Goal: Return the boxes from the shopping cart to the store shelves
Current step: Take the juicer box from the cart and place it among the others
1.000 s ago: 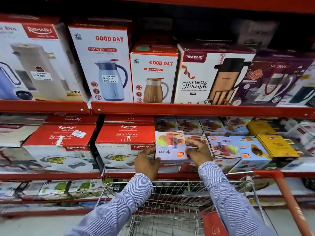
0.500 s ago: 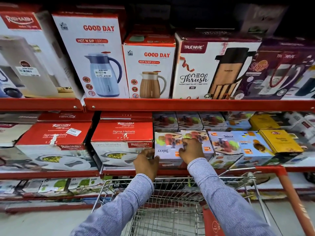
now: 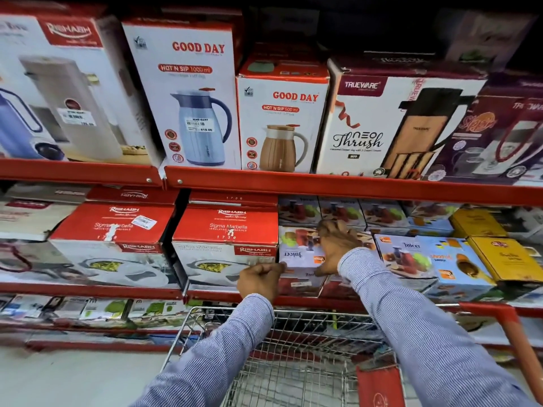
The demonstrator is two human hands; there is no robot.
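A white Juicer box with fruit pictures lies on the middle red shelf, stacked on other boxes between a red-and-white Rishabh box and more Juicer boxes. My right hand rests flat on its top, fingers spread toward the back. My left hand is curled at the box's front left corner, fingertips touching its edge. The wire shopping cart stands below my arms; its visible part holds no boxes.
The upper shelf carries tall flask boxes: Good Day, a smaller Good Day and Trueware. Yellow boxes sit at the right. The cart's red handle is at lower right. Flat packs fill the lowest shelf.
The Juicer box has gone further back onto the shelf stack. My right hand slid from its front edge onto its top; my left hand dropped to the front corner.
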